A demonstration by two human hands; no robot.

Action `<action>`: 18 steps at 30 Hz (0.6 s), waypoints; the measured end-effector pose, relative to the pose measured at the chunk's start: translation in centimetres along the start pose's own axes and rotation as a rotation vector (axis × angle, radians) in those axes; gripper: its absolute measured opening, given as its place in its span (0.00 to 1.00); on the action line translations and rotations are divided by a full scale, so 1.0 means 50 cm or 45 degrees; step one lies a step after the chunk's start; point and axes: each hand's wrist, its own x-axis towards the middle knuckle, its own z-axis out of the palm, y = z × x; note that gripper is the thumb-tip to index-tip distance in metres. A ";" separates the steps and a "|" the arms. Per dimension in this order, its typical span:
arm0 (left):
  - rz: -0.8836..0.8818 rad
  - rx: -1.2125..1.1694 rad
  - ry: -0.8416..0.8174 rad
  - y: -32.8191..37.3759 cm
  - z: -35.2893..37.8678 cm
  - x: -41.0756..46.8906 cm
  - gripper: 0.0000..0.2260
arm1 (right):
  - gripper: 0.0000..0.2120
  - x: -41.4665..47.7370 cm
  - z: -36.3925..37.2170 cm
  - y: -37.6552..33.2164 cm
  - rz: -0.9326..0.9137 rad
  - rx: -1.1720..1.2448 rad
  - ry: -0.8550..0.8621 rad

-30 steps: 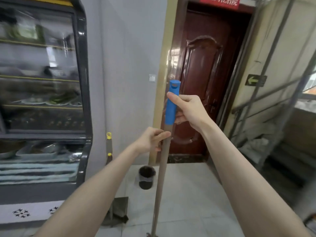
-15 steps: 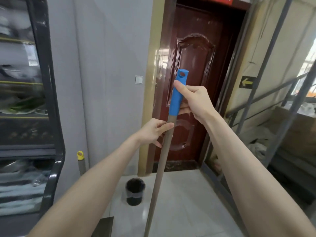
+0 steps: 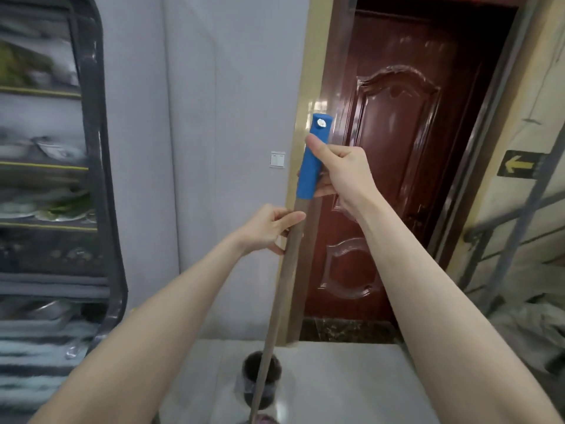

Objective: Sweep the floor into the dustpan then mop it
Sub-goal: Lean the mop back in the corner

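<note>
I hold a long brown pole (image 3: 281, 286) with a blue grip (image 3: 311, 166) at its top, standing nearly upright in front of me. My right hand (image 3: 345, 175) is wrapped around the blue grip, thumb pointing up along it. Lower down, my left hand (image 3: 269, 229) pinches the bare pole just under the grip. The pole's lower end runs out of the bottom of the view, so its head is hidden. No dustpan is in sight.
A small black bin (image 3: 261, 379) stands on the pale tiled floor (image 3: 336, 387) behind the pole. A dark red door (image 3: 406, 166) is straight ahead, a glass display fridge (image 3: 52, 185) on the left, metal railings (image 3: 516, 234) on the right.
The view has lifted and swung left, so the dustpan and the yellow-tipped handle by the fridge have dropped out of sight. Both hands keep their hold on the pole.
</note>
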 end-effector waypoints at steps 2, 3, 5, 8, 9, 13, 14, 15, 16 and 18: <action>-0.011 0.011 0.048 -0.002 -0.007 0.043 0.12 | 0.24 0.054 -0.011 0.028 -0.004 0.022 -0.043; -0.012 0.025 0.070 -0.004 -0.011 0.061 0.11 | 0.23 0.078 -0.014 0.039 -0.007 0.026 -0.068; -0.029 0.063 0.132 -0.008 -0.020 0.098 0.12 | 0.19 0.125 -0.019 0.060 -0.006 0.062 -0.122; -0.062 0.104 0.237 -0.019 -0.036 0.141 0.15 | 0.17 0.180 -0.018 0.086 -0.003 0.105 -0.185; -0.069 0.119 0.266 -0.022 -0.042 0.154 0.16 | 0.17 0.195 -0.016 0.093 -0.011 0.113 -0.209; -0.113 0.150 0.349 -0.039 -0.058 0.205 0.17 | 0.17 0.258 -0.009 0.128 0.013 0.176 -0.265; -0.119 0.154 0.363 -0.045 -0.064 0.216 0.17 | 0.16 0.271 -0.005 0.137 0.023 0.189 -0.274; -0.124 0.155 0.375 -0.050 -0.071 0.226 0.16 | 0.16 0.286 0.000 0.146 0.031 0.196 -0.288; -0.130 0.153 0.385 -0.056 -0.077 0.236 0.15 | 0.16 0.300 0.006 0.155 0.038 0.204 -0.301; -0.139 0.152 0.410 -0.070 -0.094 0.257 0.14 | 0.17 0.334 0.020 0.174 0.037 0.222 -0.333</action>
